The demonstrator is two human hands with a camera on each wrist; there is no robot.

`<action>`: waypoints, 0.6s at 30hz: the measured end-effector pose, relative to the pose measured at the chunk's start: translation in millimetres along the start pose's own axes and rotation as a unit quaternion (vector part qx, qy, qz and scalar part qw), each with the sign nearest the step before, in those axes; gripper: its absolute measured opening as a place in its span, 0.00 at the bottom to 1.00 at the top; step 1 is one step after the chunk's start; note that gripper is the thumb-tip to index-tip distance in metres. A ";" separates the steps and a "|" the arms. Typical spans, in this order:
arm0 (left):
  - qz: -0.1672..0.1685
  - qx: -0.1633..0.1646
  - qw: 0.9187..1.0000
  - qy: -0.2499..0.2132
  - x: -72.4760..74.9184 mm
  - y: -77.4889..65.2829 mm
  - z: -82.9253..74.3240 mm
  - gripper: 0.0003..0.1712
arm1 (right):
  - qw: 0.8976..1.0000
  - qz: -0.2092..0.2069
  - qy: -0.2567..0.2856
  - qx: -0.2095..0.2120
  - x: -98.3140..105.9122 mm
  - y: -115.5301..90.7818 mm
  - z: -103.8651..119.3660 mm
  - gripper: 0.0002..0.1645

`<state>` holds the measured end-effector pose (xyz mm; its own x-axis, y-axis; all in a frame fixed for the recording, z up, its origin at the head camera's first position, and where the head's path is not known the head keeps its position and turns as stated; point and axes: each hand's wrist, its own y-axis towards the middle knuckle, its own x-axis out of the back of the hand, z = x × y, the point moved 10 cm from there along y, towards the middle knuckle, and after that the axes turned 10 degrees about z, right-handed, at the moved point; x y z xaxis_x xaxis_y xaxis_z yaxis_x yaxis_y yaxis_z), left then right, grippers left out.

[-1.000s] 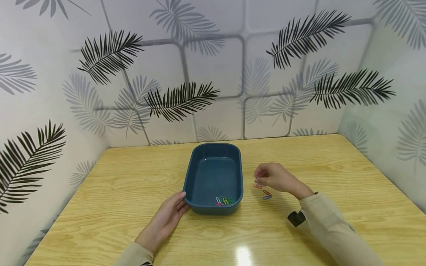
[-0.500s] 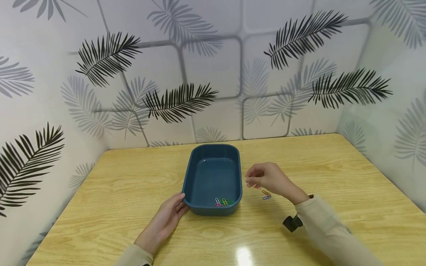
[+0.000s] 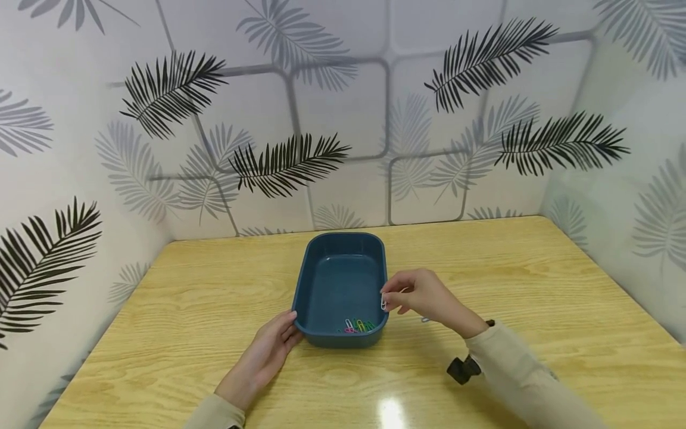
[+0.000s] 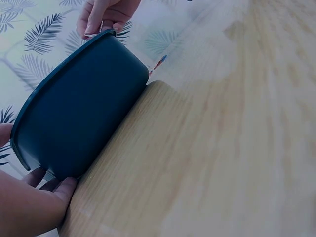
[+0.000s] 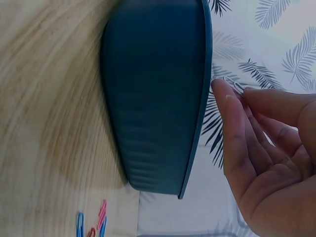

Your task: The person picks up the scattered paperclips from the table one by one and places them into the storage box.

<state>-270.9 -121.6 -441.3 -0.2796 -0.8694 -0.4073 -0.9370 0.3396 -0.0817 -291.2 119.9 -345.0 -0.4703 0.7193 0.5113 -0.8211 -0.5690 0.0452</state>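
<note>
A deep blue plastic bin (image 3: 343, 280) stands on the table. My left hand (image 3: 270, 348) holds its near left corner; in the left wrist view the thumb (image 4: 5, 133) lies at the rim and the other fingers touch lower on the outside. Between thumb and fingertips, my right hand (image 3: 423, 295) pinches a white paper clip (image 3: 383, 302) right at the bin's right rim. Several paper clips (image 3: 361, 326), green, yellow, pink and white, lie inside at the near end.
More paper clips lie on the wooden table (image 3: 482, 262) right of the bin, mostly hidden behind the right hand in the head view. The right wrist view shows a blue clip (image 5: 80, 224) and a pink clip (image 5: 102, 215). A leaf-patterned wall (image 3: 354, 185) closes off the back.
My right hand has moved left from over the loose clips to the bin's right rim, carrying the white paper clip. The left hand still holds the bin's corner.
</note>
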 end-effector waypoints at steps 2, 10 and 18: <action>-0.001 -0.001 1.000 -0.001 0.4 0.1 -0.1 0.30 | 1.000 0.003 0.008 0.000 -3.7 0.7 0.7 0.08; 0.000 -0.003 1.000 -0.004 1.2 -0.4 -0.3 0.29 | 1.000 0.003 0.024 -0.007 -14.9 1.8 1.9 0.07; 0.004 -0.002 1.000 -0.004 0.3 -1.0 0.6 0.30 | 1.000 0.000 0.017 -0.004 -18.9 1.3 2.2 0.07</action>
<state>-269.9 -122.0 -441.9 -0.2863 -0.8634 -0.4154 -0.9353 0.3459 -0.0743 -282.6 104.6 -352.8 -0.4812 0.7326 0.4814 -0.8236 -0.5659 0.0381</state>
